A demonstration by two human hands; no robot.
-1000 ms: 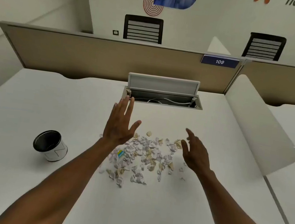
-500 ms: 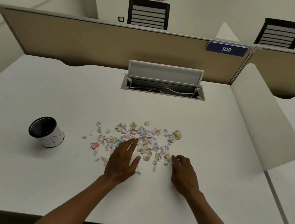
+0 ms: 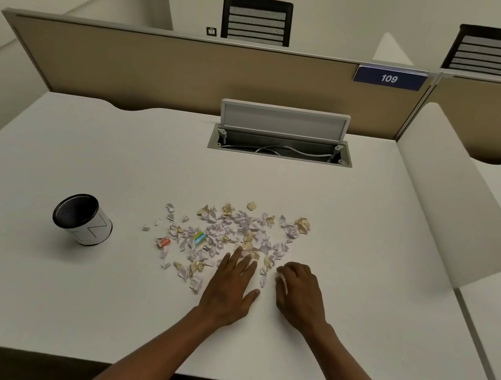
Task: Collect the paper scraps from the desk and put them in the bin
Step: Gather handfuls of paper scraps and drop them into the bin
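White paper scraps (image 3: 230, 235) by the dozen; one bin (image 3: 82, 219); left hand (image 3: 228, 290) flat; right hand (image 3: 299, 293) curled, grasp unclear.

Bare desk (image 3: 44, 296) lies between scraps (image 3: 230, 235) and bin (image 3: 84, 219) — nothing stands in that path.

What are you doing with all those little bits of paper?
A person is tidying torn paper scraps off a white desk. The left hand lies flat at the near edge of the pile, and the right hand curls round a few scraps. The small bin waits to the left, apart from the pile.
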